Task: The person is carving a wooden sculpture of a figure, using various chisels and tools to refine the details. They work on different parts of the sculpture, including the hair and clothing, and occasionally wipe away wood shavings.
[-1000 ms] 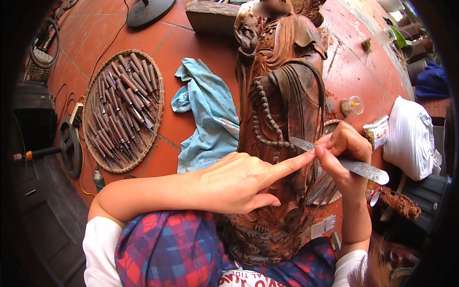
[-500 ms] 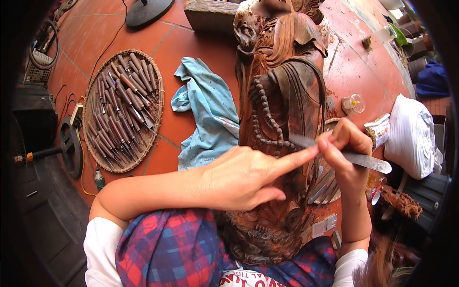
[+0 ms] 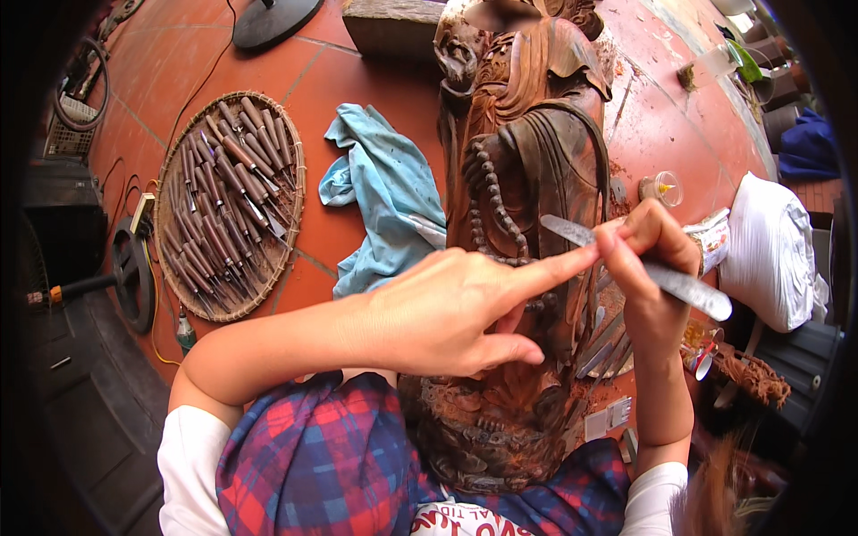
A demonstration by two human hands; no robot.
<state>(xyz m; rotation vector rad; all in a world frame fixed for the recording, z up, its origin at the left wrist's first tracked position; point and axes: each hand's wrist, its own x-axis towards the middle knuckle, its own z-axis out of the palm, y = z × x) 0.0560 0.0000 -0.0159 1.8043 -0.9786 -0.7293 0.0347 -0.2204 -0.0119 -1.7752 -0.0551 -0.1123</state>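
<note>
1 fisheye view, head-worn, looking down, close

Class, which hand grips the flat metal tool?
The right hand: it holds the tool, while the left hand simply points its index finger.

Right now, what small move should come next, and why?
I'd probably have the right grip gently test for contact between the flat metal tool and the carved statue. The tool's upper-left end overlaps the robe beside the carved beads, but this view can't settle whether it touches. The left index finger reaches to the pinch, so it might help steady it.
</note>
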